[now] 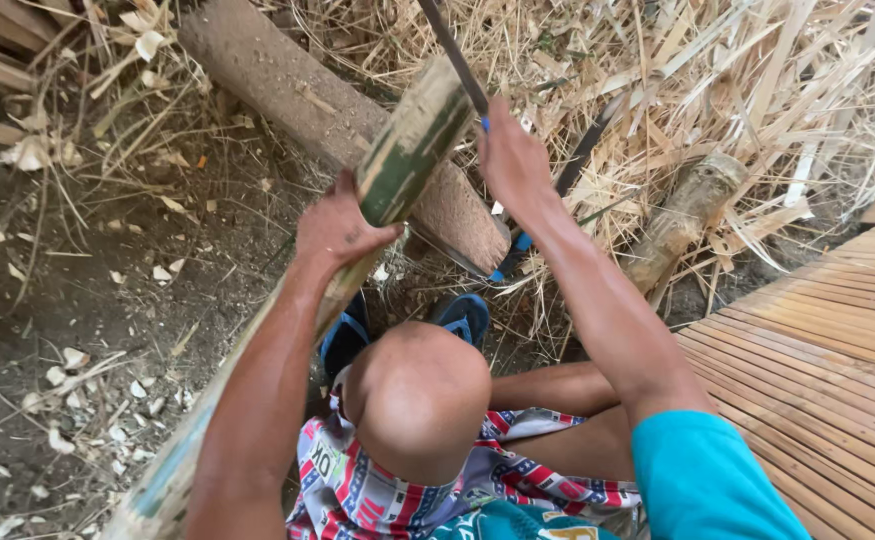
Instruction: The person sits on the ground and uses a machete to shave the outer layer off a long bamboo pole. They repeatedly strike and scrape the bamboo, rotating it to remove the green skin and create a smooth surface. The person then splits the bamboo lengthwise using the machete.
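Gripping a green bamboo pole, left hand wraps it tight; right hand clenches a long blade.
Steadying the pole against the log likely keeps strokes controlled.

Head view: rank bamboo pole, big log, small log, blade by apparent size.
1. Bamboo pole, though nearness to the camera inflates it.
2. Big log.
3. Small log and blade: not ranked, since the blade is cut off by the frame edge.
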